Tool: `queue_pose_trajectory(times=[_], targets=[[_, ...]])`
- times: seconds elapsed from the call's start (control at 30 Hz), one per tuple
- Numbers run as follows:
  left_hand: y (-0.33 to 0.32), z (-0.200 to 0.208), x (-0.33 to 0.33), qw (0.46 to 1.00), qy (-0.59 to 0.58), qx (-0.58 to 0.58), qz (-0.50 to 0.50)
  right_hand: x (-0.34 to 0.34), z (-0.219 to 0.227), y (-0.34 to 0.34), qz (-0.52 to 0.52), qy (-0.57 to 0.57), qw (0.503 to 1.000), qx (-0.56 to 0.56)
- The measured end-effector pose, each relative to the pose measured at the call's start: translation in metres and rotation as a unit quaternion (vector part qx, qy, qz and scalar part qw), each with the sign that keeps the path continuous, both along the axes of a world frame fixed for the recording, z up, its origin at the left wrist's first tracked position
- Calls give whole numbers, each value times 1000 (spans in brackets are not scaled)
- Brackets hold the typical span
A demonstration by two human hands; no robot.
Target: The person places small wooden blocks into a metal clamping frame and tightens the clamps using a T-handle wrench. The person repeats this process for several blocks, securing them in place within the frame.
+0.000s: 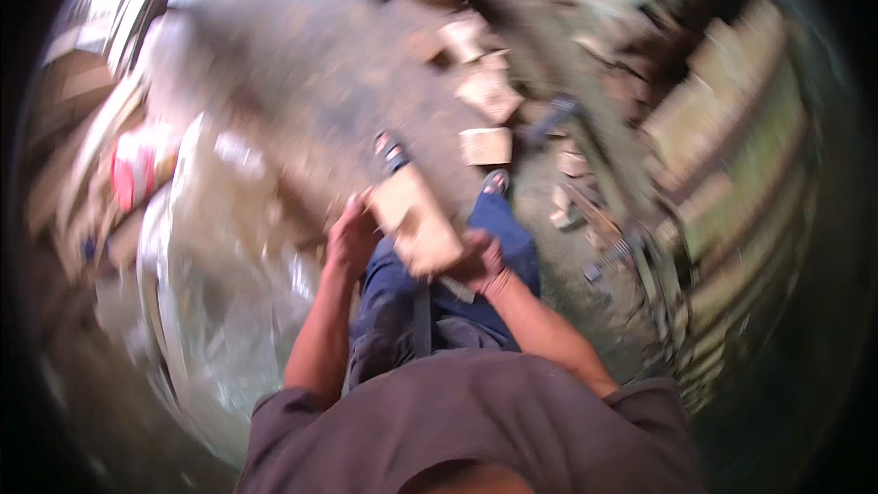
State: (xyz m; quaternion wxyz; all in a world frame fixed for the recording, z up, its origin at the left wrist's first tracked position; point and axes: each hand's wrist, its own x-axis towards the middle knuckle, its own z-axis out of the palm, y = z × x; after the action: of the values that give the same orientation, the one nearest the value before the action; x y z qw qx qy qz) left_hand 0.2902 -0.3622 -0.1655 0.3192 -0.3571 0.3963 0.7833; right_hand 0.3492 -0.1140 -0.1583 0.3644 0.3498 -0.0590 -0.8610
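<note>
The floor (320, 64) stretches ahead of the person, bounded on the left by a big sheet of clear plastic (229, 256) and on the right by a row of loose wood pieces (487, 93). The strip between them is the widest room for moving. On the far right, a stack of wood (732, 192) rises in several layers, and a long rail (594, 128) slants along its near side, edging in the space by the right leg.

One person sits or stands there, two feet in view, the left foot (390, 151) farther forward than the right foot (495, 183). At least four pale pieces lie in the row; blur hides the exact count.

One wood block (421, 233) is in the two hands, above the lap. Its long axis runs slantwise, the far end pointing forward and left toward the left foot, the near end back and right. The left hand (352, 233) grips its left edge by the far end; the right hand (482, 261) holds the near right corner. The hands are apart, both clamped on the block.
</note>
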Motion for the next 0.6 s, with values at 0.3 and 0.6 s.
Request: queue_pose_trajectory(times=[0.3,0.6], targets=[[181,170,10,864,226,41,-448,220,-9,116,56,385,633,669],[449,323,99,604,528,-78,-591,353,125,251,-503,86,835,207]])
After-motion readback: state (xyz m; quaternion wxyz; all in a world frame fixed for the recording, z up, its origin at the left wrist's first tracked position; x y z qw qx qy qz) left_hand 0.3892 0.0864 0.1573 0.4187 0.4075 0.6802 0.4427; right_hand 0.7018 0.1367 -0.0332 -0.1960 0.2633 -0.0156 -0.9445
